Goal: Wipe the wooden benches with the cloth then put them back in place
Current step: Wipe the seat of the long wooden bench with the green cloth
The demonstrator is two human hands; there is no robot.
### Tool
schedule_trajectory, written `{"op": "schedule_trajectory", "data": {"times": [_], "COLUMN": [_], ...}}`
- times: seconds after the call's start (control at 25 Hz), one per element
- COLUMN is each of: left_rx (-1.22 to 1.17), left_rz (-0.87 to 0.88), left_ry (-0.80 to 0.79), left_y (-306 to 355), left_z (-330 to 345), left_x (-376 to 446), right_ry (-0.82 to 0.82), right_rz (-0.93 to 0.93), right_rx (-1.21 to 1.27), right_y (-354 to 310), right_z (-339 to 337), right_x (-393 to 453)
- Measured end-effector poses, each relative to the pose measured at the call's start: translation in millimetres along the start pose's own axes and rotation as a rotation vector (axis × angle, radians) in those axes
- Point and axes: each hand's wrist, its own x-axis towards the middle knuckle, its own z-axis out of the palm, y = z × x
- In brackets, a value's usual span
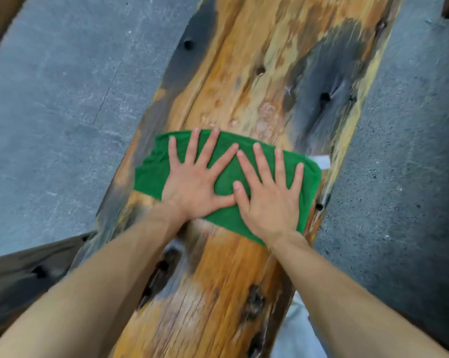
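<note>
A long wooden bench [244, 73], orange-brown with dark grey patches and knot holes, runs from the bottom of the view up to the top right. A green cloth [151, 174] lies flat across its middle, with a white tag [321, 161] at its right end. My left hand [195, 179] presses flat on the cloth's left half, fingers spread and straight. Beside it, my right hand [267, 192] presses on the right half in the same way. The two thumbs touch near the cloth's centre.
Grey concrete floor [63, 99] lies on both sides of the bench. A dark bench or plank [24, 275] shows at the lower left, next to the bench's edge. Light trouser fabric [295, 332] shows at the bottom, right of the bench.
</note>
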Motion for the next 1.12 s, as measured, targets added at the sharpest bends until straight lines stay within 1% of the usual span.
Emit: {"op": "schedule_trajectory", "data": {"times": [0.2,0.24,0.32,0.4,0.48,0.6,0.68,0.8,0.92,1.0,1.04,1.12], "left_rx": [0.034,0.056,0.046,-0.023,-0.022,0.001,-0.01,-0.047,-0.055,-0.08,-0.085,-0.095], "left_rz": [0.068,0.051,-0.037,-0.12,-0.138,-0.15,-0.183,-0.24,-0.237,-0.244,-0.236,-0.227], "left_ry": [0.046,0.064,0.117,0.108,0.067,0.025,-0.016,-0.119,-0.245,-0.3,-0.299,-0.255], "left_y": [6.4,9.5,17.6,26.3,23.2,0.0,-16.3,-23.1,-15.0,-12.6,-12.2,-5.9], "left_z": [-30.4,-32.7,-32.3,-23.6,-12.3,-1.4,9.6,27.8,37.3,35.3,32.5,23.9], "left_x": [123.7,135.3,134.0,108.7,74.1,-2.3,-75.9,-200.4,-278.7,-286.3,-276.6,-232.2], "right_ry": [0.023,0.026,0.051,0.066,0.058,-0.015,-0.064,-0.163,-0.227,-0.221,-0.208,-0.146], "right_rz": [0.04,0.057,0.111,0.184,0.187,0.078,-0.016,-0.132,-0.189,-0.174,-0.177,-0.183], "right_rx": [0.016,0.014,0.012,0.025,0.024,-0.015,-0.041,-0.016,-0.032,0.028,0.054,0.057], "right_y": [61.9,69.1,71.5,60.5,38.6,-9.2,-52.6,-110.5,-138.7,-134.7,-126.0,-95.1], "right_z": [-30.8,-33.9,-35.1,-32.8,-26.1,-11.6,2.1,21.7,34.0,34.3,34.1,29.1], "right_x": [102.6,114.1,121.6,107.9,78.9,16.3,-37.7,-133.0,-210.6,-221.6,-213.1,-172.9]}}
